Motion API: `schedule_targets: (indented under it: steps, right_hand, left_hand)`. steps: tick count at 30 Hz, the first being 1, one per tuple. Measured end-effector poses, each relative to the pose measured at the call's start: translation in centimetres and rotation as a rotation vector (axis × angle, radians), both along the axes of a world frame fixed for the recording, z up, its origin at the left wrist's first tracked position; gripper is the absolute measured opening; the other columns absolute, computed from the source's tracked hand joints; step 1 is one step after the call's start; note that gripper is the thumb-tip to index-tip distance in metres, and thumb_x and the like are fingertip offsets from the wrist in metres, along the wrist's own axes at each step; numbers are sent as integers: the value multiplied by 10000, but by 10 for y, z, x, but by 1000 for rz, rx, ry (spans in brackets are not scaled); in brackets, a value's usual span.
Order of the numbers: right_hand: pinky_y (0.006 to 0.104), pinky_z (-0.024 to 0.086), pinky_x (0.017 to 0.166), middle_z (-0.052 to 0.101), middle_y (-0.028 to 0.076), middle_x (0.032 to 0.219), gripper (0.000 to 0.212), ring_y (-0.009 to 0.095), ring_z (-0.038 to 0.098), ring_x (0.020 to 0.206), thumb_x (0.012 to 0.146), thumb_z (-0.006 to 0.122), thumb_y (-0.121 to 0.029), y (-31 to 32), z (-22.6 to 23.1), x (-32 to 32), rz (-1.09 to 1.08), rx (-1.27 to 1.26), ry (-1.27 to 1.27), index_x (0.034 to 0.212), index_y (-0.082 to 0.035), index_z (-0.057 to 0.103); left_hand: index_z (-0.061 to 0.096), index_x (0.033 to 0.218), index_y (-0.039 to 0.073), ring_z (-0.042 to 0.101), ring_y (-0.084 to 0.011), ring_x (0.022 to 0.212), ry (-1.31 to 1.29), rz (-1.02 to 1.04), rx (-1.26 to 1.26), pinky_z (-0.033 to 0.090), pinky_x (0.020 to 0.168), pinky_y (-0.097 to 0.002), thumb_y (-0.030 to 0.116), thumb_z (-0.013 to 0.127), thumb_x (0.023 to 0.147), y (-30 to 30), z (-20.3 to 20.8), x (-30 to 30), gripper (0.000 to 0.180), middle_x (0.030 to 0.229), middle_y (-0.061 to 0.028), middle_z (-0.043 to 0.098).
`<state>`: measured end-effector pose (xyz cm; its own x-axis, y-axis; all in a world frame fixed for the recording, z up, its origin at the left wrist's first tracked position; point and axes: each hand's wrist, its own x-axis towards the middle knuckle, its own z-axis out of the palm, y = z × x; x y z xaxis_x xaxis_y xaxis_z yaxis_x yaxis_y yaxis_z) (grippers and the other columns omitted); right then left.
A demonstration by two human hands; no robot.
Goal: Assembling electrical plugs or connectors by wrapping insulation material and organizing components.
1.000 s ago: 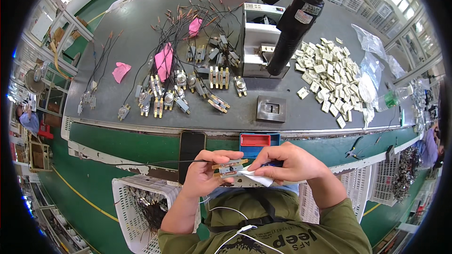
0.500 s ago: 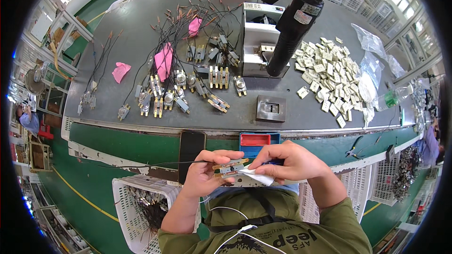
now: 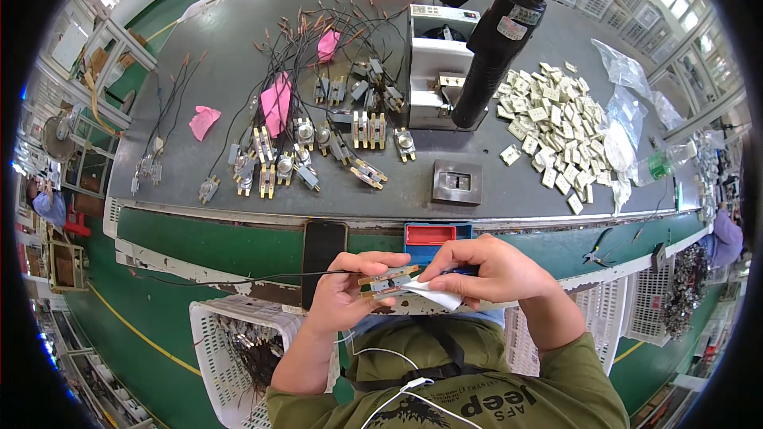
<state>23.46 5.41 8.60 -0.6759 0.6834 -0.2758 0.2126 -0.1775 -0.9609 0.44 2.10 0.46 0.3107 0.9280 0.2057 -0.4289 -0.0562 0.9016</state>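
In the head view, the left hand (image 3: 342,292) has its fingers clamped on a grey-and-brass switch assembly (image 3: 391,280), a black wire (image 3: 238,281) trailing left from it. The right hand (image 3: 497,272) pinches a white cloth (image 3: 439,297) between its fingers, the cloth meeting the assembly's right end. The assembly is held up in front of the person's body, near the front edge of the dark surface (image 3: 350,202). Work on this piece looks under way and unfinished, since it is in hand with the cloth against it. Similar wired assemblies (image 3: 266,165) lie on the surface to the left; whether those are done or waiting cannot be told. The cream ceramic-looking blocks (image 3: 560,123) lie loose in a heap to the right, apparently not yet fitted.
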Motion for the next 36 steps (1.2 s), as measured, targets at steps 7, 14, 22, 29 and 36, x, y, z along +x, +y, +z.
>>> schedule_targets:
  steps: [7,14,22,29,36]
  right_hand:
    - [199,394,439,592,-3,674,149,33,511,477,909,587,-159,-1,-2,0,9,-1,19,995,-44,628]
    - [196,400,438,593,-7,677,149,31,504,475,906,589,-155,0,-9,0,35,-56,29,994,-41,628]
    - [197,400,436,599,2,679,145,38,514,473,903,593,-153,-2,-10,0,-11,-11,79,981,-38,635]
    - [220,409,456,610,9,689,129,52,522,471,900,592,-125,1,-8,0,29,96,54,983,-36,635]
    - [227,408,466,624,9,766,125,63,523,474,895,596,-117,2,-9,2,23,66,55,976,-30,631]
  left_hand:
    - [472,1007,70,582,-322,1081,-10,-5,13,524,876,-405,-7,784,672,-1,0,-1,465,1115,-227,586]
    - [472,1005,72,585,-323,1076,-13,-7,-1,526,872,-407,4,789,668,-3,-1,0,468,1114,-226,587]
    - [471,1007,75,585,-321,1075,-8,3,-49,522,879,-409,42,797,674,-1,1,0,467,1104,-220,591]
    - [472,1011,71,585,-324,1073,-21,-12,-68,522,878,-412,55,799,674,-1,0,0,470,1106,-223,589]
    - [473,1017,72,581,-333,1077,-32,-21,-63,523,878,-420,57,799,675,0,-1,0,472,1113,-226,585]
